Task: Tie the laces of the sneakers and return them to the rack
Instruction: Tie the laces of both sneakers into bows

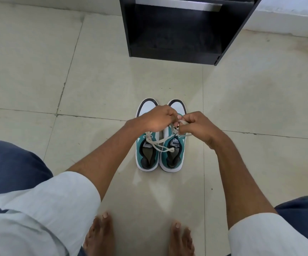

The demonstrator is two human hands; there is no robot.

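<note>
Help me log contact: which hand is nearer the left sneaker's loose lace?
Left. The left hand hovers directly above the loose lace; the right hand is over the right sneaker.

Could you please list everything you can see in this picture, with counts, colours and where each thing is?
Teal and white low-top sneakers: two, side by side on the floor at centre, toes pointing away from the person.
Cream flat laces: loose ends lie across both sneakers; part is pinched above the right-hand sneaker.
Black open-fronted wooden rack: one, standing on the floor beyond the sneakers.
Pale beige tiled floor: covers the whole view.
White wall base: top right, behind the rack.
Left hand: one, closed on the lace above the sneakers.
Right hand: one, closed on the lace, close to the left hand.
Rolled white sleeves: two, at the elbows.
Blue trousers: both knees, at the frame edges.
Bare feet: two, bottom centre.
</note>
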